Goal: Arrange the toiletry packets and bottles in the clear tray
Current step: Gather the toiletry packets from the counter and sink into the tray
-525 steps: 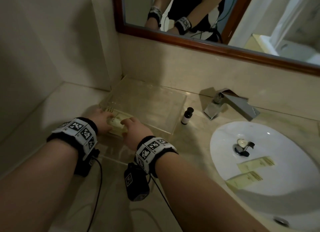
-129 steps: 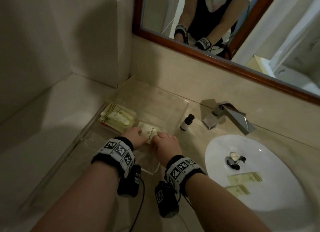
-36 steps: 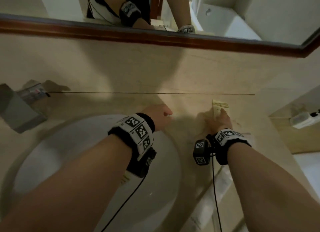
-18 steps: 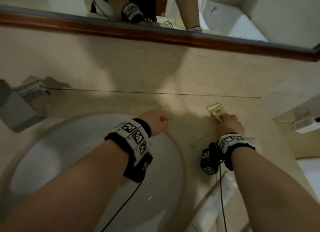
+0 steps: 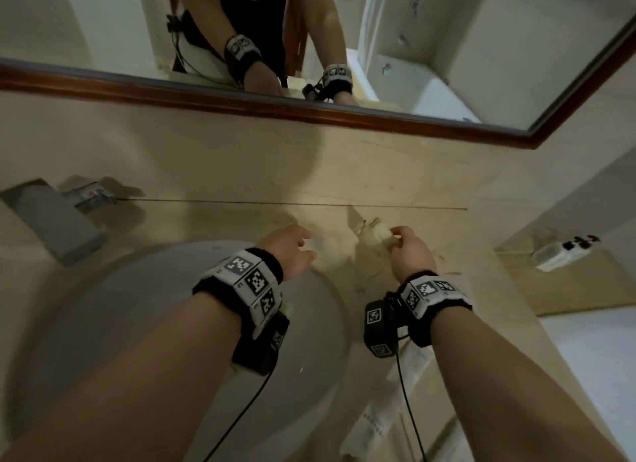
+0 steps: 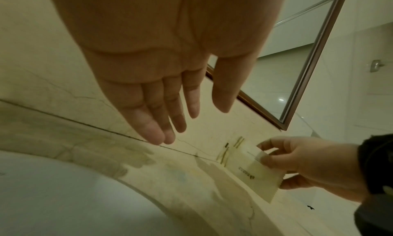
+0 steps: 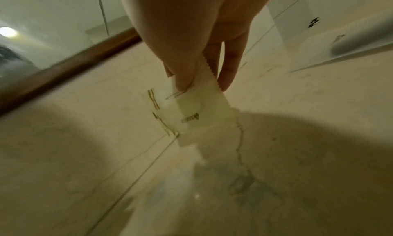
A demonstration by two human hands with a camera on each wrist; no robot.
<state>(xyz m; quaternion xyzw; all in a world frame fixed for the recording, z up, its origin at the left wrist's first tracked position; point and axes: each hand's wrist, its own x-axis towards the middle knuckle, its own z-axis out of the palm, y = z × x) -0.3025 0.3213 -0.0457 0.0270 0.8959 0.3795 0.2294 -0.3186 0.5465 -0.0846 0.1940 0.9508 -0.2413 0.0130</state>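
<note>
Right hand fingers pinch a pale toiletry packet by its end, lifted just above the worktop beside the sink. Left hand hovers nearby, fingers relaxed and straight, holding nothing.

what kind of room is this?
Most likely a hotel-style bathroom vanity: a white sink basin set in a marble counter, a faucet and a wood-framed mirror above.

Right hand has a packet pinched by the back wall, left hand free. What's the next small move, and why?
Probably lift the packet clear and carry it left, past the faucet. The right hand pinches its serrated end between thumb and fingers, and its far end hangs near the counter. The tray is out of view. The left hand is open and holds nothing.
</note>
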